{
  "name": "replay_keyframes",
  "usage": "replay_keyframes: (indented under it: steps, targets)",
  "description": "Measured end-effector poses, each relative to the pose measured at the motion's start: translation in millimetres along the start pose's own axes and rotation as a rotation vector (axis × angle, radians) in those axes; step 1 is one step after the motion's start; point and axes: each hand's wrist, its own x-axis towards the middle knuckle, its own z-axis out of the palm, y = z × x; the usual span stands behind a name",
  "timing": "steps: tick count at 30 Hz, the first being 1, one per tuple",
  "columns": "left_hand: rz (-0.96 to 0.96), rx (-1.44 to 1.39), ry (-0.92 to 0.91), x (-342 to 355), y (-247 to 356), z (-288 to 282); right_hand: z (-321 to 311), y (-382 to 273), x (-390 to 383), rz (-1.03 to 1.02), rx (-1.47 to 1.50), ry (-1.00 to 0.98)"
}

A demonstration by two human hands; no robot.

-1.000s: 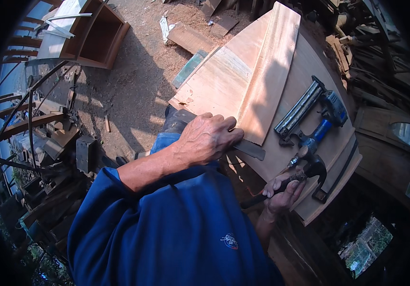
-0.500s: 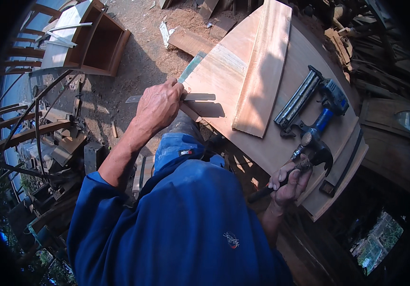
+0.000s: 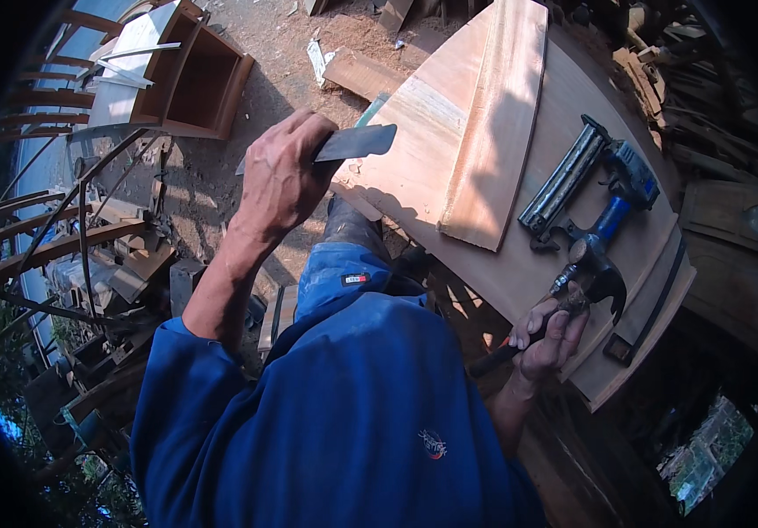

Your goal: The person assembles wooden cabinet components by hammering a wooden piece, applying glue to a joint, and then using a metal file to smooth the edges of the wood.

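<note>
My left hand is closed around a flat grey metal blade with a rounded end, held above the near left edge of the wooden panel. The blade's other end juts out behind the fist. By the panel's lower right edge, my right hand grips a claw hammer close under its head, the dark handle pointing down to the left. Beyond the hammer head a blue and black nail gun lies on the panel. A narrower board rests across the panel, left of the nail gun.
A wooden cabinet with thin strips on it stands at the far left. Dark curved wooden pieces and offcuts crowd the left side. Scrap wood and sawdust lie on the ground ahead. A dark strap-like strip runs along the panel's right end.
My left hand has risen off the panel's edge with the blade, turning its flat face into view. The right hand keeps its hold on the hammer; the whole view has shifted slightly.
</note>
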Motion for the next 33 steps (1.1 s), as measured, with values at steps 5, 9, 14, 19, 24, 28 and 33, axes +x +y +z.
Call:
replay_keyframes:
  steps: [5, 9, 14, 19, 24, 28, 33]
  targets:
    - [0.311, -0.171, -0.382, -23.0, 65.2, 47.6, -3.0, 2.6, -3.5, 0.005, -0.062, -0.034]
    - [0.198, -0.262, -0.438, -21.5, 57.6, 64.4, -3.1, -0.1, -6.9, 0.025, -0.094, 0.018]
    - [0.192, -0.218, -0.372, -20.8, 53.0, 69.1, -3.8, 1.1, -5.5, 0.021, -0.095, 0.025]
    - [0.205, -0.181, -0.35, -13.4, 53.2, 69.0, 5.2, -1.3, -10.0, 0.012, -0.069, 0.063]
    - [0.156, -0.219, -0.377, -18.3, 53.6, 72.1, 14.7, -1.4, -7.5, -0.023, -0.074, 0.096]
    - [0.164, -0.255, -0.359, -10.6, 55.1, 67.5, 16.1, -0.2, -7.3, -0.039, -0.09, 0.081]
    - [0.123, -0.234, -0.407, -13.4, 60.7, 70.6, 20.0, -0.1, -8.7, -0.063, -0.101, 0.094]
